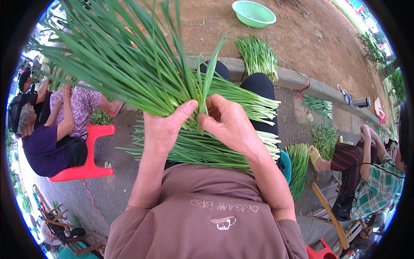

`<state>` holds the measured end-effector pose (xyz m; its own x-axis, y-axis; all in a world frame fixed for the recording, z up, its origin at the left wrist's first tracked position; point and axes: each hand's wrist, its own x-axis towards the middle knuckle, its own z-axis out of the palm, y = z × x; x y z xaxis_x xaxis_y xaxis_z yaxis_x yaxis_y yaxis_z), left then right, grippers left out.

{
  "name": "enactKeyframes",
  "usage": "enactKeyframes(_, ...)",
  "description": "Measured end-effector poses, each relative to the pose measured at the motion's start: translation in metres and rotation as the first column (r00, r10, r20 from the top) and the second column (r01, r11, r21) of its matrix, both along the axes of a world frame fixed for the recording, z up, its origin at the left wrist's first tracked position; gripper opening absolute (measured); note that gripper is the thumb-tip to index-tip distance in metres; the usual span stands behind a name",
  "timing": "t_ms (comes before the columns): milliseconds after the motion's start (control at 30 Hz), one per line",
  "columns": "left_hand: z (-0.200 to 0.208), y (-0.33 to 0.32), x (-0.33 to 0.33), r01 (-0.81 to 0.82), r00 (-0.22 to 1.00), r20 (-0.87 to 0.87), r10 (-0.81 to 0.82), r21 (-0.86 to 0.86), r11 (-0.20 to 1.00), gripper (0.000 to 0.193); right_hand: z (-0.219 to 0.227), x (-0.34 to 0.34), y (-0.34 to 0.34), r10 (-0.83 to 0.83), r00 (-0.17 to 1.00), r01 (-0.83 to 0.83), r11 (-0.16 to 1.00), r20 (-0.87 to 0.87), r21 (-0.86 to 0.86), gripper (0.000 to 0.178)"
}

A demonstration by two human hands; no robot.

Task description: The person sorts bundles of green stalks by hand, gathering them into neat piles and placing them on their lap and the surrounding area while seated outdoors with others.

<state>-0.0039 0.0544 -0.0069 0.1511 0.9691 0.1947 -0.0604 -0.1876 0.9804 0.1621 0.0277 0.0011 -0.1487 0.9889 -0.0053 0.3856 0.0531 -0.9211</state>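
A thick bunch of garlic chives (125, 60) fans out up and to the left, its lower ends gathered in my left hand (166, 125). The thumb of that hand presses on the stalks. At the base of the bunch, my right hand (228, 123) pinches a few stalks between thumb and forefinger, close to my left thumb. Across my lap lies a pile of chives (207, 149) with pale cut ends toward the right. Another layer of chives (254, 103) rests over my dark-trousered knees, partly hidden by my hands.
Ahead is a stone curb (293, 77) with a chive bundle (258, 56) against it and a green basin (254, 14) on dirt beyond. A seated person on a red stool (90, 155) is at left, another person (371, 185) at right. More chives (296, 170) lie beside a teal basket (285, 166).
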Motion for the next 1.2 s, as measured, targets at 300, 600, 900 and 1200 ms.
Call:
enactKeyframes(300,0.006,-0.003,0.001,-0.033,0.999,0.038,0.032,0.006,0.999,0.027,-0.009,0.002,-0.002,0.003,0.992,0.001,0.999,-0.123,0.032,0.017)
enactKeyframes(600,0.003,-0.003,-0.001,-0.01,0.999,0.05,0.012,-0.033,0.999,0.026,-0.011,-0.001,-0.005,0.024,0.991,-0.006,0.99,-0.131,0.14,0.021)
enactKeyframes(900,0.004,-0.004,0.001,0.068,0.973,0.23,-0.034,-0.142,0.987,0.033,-0.013,0.004,-0.004,0.09,0.986,-0.081,0.994,-0.142,0.066,0.028)
enactKeyframes(1200,-0.005,0.02,-0.049,-0.091,0.927,0.331,0.174,-0.252,0.964,0.039,0.028,0.043,0.028,0.123,0.992,-0.129,0.952,0.041,0.279,0.019)
